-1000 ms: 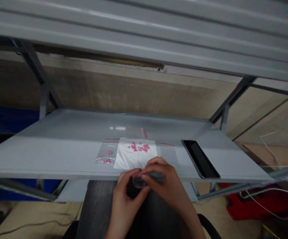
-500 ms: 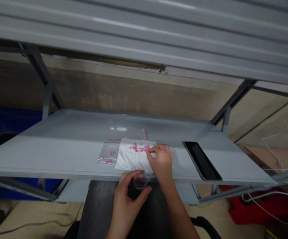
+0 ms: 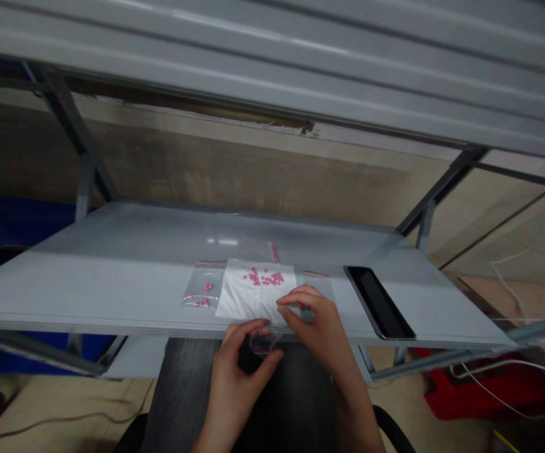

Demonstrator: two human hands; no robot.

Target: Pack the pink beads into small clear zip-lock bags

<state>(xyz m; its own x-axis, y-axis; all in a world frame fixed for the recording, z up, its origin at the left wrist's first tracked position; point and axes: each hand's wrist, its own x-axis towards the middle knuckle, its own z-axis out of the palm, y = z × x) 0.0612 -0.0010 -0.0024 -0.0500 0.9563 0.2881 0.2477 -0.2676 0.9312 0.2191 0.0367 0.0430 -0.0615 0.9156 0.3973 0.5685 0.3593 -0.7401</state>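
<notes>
My left hand grips a small clear round cup between thumb and fingers, just off the front edge of the table. Over the lower right corner of a white cloth or tissue, my right hand has its thumb and index finger closed in a pinch; what is between them is too small to make out. Several small pink round pieces lie scattered on the upper part of the white sheet. To its left, a clear zip bag contains more pink pieces.
Another clear zip bag lies partly behind my right hand, and a third bag sits behind the white sheet. A dark tablet-like device rests on the right of the grey table. Metal struts rise at both sides under an overhead panel.
My right hand has pulled back from the pink pieces toward the front edge, nearer the cup. My left hand still holds the cup in nearly the same place. The view has shifted slightly.
</notes>
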